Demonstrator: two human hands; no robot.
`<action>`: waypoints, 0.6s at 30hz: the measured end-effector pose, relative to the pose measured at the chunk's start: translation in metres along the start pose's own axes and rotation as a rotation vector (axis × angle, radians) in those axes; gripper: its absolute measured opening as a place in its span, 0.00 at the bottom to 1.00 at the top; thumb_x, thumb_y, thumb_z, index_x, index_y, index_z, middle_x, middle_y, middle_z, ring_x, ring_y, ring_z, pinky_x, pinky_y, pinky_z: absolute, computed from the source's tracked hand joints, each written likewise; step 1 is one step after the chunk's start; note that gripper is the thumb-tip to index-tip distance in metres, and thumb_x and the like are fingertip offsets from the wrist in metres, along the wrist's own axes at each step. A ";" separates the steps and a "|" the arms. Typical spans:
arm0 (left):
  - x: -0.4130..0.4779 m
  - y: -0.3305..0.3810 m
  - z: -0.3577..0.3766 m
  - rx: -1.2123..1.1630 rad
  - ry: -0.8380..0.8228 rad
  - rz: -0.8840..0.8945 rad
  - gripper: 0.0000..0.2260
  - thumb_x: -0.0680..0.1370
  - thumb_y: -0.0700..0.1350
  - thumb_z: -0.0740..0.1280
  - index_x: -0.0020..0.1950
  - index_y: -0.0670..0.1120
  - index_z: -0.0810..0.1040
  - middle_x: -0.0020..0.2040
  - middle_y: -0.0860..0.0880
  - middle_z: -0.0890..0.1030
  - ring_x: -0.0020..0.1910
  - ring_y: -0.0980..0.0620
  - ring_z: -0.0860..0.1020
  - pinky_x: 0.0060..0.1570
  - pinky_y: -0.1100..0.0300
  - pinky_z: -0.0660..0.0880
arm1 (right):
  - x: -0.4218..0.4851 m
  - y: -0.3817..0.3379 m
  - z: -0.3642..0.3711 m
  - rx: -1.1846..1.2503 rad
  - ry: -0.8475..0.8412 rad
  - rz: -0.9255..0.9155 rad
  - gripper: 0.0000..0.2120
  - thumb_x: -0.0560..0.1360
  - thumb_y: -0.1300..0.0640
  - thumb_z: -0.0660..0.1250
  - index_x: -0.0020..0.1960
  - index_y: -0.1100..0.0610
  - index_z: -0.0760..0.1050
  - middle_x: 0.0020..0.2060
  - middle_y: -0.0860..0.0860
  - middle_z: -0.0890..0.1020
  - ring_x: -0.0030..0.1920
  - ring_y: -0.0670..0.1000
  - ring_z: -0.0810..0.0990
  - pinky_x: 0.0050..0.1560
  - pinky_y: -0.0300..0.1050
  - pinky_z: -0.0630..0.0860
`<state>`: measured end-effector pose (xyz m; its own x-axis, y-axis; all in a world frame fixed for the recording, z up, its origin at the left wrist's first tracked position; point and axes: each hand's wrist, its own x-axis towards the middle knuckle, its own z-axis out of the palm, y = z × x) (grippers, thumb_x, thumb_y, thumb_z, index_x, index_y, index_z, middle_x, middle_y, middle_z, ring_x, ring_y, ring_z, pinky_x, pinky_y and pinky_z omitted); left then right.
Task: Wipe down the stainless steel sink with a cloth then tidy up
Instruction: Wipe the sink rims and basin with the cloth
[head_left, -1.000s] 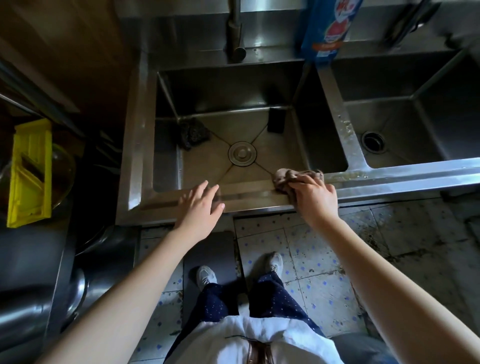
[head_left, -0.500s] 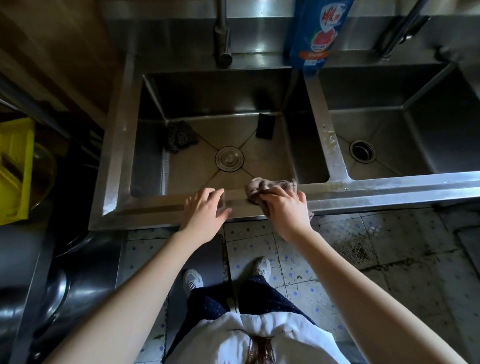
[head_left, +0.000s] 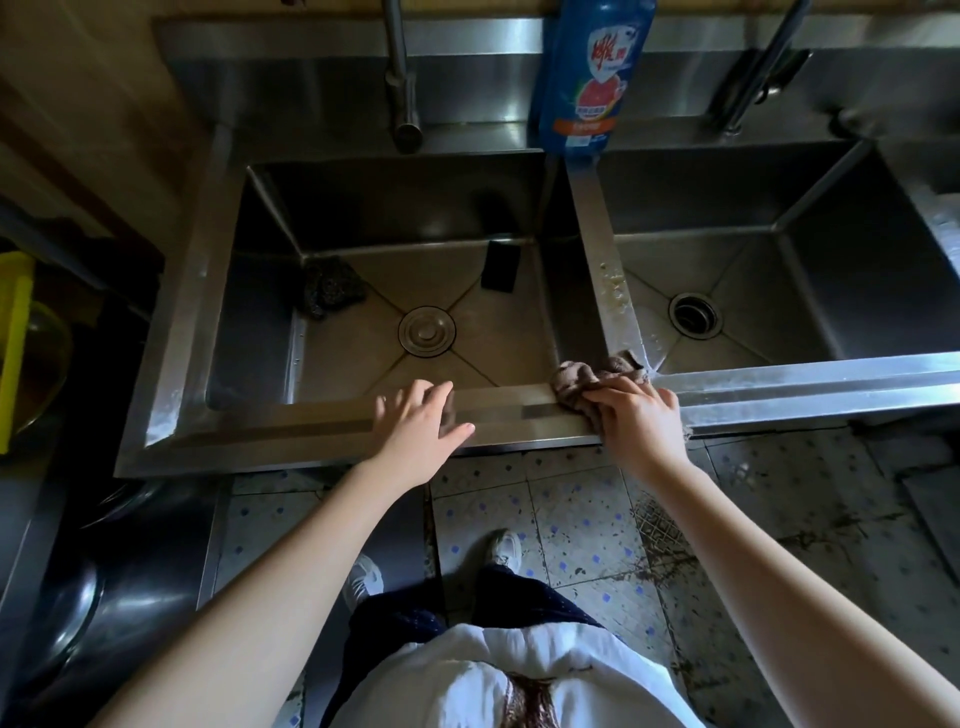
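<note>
A double stainless steel sink (head_left: 519, 413) fills the upper view, with a left basin and a right basin split by a wet divider (head_left: 605, 270). My right hand (head_left: 641, 421) grips a crumpled brown cloth (head_left: 579, 379) and presses it on the front rim where the divider meets it. My left hand (head_left: 421, 428) rests flat with straight fingers on the front rim of the left basin, holding nothing. A dark scouring pad (head_left: 332, 286) and a black sponge (head_left: 501, 266) lie at the back of the left basin.
A blue detergent bottle (head_left: 592, 73) stands on the back ledge above the divider. One faucet (head_left: 402, 78) hangs over the left basin, another (head_left: 753, 67) over the right. A yellow object (head_left: 13, 343) sits at far left. The tiled floor (head_left: 571, 519) below is dirty.
My right hand slid the cloth left along the front rim, then back right to the divider junction. My left hand stayed resting on the rim.
</note>
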<state>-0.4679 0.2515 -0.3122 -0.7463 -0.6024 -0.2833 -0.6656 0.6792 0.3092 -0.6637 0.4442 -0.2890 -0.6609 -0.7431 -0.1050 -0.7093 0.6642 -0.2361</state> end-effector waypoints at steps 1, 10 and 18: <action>0.001 0.004 0.002 0.004 -0.002 -0.004 0.29 0.75 0.64 0.58 0.72 0.53 0.61 0.67 0.50 0.66 0.67 0.47 0.65 0.67 0.43 0.55 | -0.001 -0.003 0.001 0.015 0.006 -0.019 0.10 0.76 0.53 0.64 0.54 0.46 0.82 0.56 0.47 0.82 0.56 0.57 0.78 0.56 0.54 0.68; 0.002 0.013 0.002 -0.010 0.018 -0.072 0.25 0.74 0.64 0.62 0.67 0.54 0.67 0.63 0.51 0.69 0.65 0.47 0.66 0.63 0.44 0.59 | -0.005 -0.034 0.003 0.055 -0.073 -0.184 0.16 0.78 0.48 0.56 0.58 0.46 0.79 0.59 0.45 0.80 0.59 0.55 0.76 0.60 0.54 0.64; 0.006 0.017 -0.008 -0.005 -0.048 -0.077 0.23 0.72 0.65 0.63 0.62 0.54 0.70 0.62 0.49 0.69 0.64 0.46 0.66 0.63 0.43 0.60 | 0.000 0.031 -0.017 0.057 -0.022 -0.072 0.11 0.76 0.52 0.63 0.54 0.46 0.82 0.57 0.46 0.82 0.58 0.54 0.79 0.59 0.57 0.70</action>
<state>-0.4834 0.2557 -0.3014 -0.6917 -0.6318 -0.3500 -0.7213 0.6293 0.2894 -0.6892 0.4662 -0.2800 -0.6025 -0.7910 -0.1063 -0.7395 0.6034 -0.2984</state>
